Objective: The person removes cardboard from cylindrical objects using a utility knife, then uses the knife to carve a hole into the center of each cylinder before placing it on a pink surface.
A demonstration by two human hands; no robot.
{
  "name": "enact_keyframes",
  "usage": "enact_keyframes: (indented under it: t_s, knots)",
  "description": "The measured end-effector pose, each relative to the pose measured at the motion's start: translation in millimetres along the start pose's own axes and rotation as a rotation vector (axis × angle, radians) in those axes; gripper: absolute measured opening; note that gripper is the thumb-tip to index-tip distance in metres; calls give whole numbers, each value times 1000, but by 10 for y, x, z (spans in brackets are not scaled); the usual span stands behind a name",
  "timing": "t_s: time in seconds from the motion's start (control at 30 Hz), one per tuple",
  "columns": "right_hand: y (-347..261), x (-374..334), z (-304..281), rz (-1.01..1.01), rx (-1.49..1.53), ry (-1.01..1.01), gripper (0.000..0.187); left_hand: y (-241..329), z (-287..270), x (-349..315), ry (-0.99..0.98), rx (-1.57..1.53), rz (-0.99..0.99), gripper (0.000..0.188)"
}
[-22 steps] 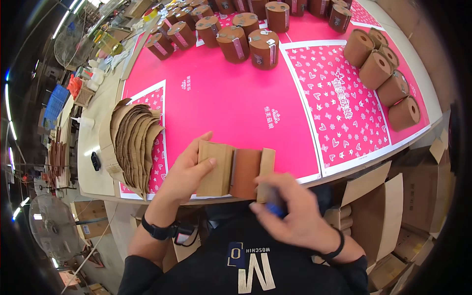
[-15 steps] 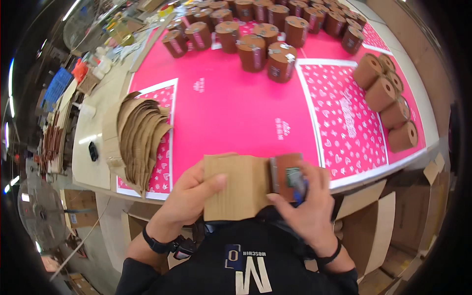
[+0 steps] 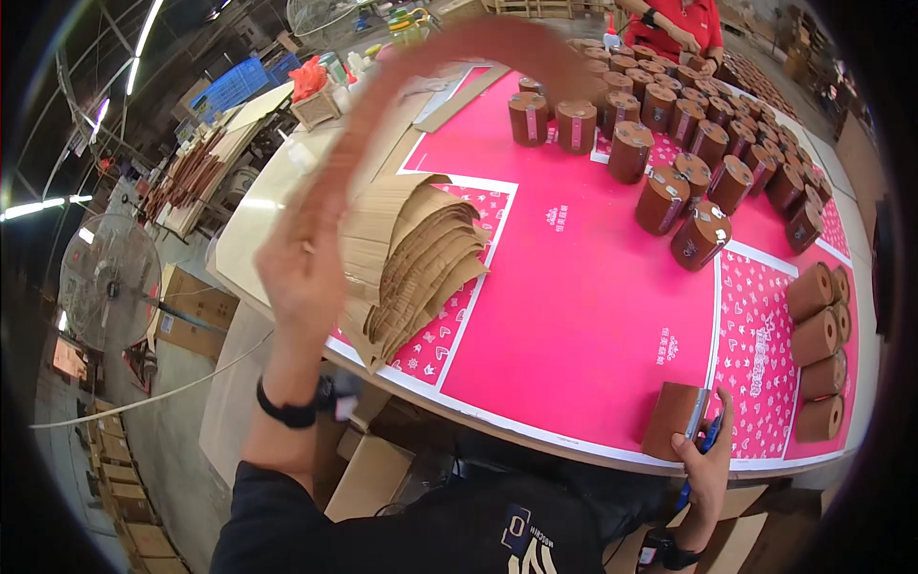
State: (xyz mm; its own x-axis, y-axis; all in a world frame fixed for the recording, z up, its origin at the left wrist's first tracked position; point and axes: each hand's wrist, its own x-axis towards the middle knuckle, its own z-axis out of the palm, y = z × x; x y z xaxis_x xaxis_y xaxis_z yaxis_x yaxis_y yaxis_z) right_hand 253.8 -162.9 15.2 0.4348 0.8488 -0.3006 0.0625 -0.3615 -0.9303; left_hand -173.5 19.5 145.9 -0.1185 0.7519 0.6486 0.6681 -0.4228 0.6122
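Note:
My left hand (image 3: 301,273) is raised on the left, beside the stack of bent brown cardboard (image 3: 406,263). Its fingers are closed on a long reddish-brown strip (image 3: 359,134), which arcs up and over to the right and is smeared by motion. At the table's front edge, my right hand (image 3: 708,464) grips a brown roll (image 3: 672,419) with a grey edge. A blue-handled tool (image 3: 710,432) shows in the same hand, its kind not clear.
Many brown rolls (image 3: 662,196) stand across the far right of the pink printed table (image 3: 574,287). Several more lie stacked at the right edge (image 3: 815,335). A co-worker in a red shirt (image 3: 696,24) stands behind. A fan (image 3: 110,282) is at left.
The cardboard piece has left my left hand, which has risen to the left and now holds the strip. My right hand has moved right with the brown roll. The view has turned left.

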Motion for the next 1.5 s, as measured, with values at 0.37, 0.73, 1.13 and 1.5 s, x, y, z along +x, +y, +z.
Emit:
enact_keyframes:
  t_s: [0.37,0.73,1.13,1.5]
  knots:
    - [55,228,341,-617,-288,35,108,-615,-331,-664,-276,729,200,77]
    - [-155,-28,489,-294,167,-241,86,839,1700,-1257,-1115,-649,-327,85]
    - [-199,-27,373,-332,126,-132,70,768,1842,-1451,-1090,-1397,-1511,76]
    - [-150,109,174,-297,-41,-67,63,1004,1987,-1316,-1076,-1079,-1247,72]
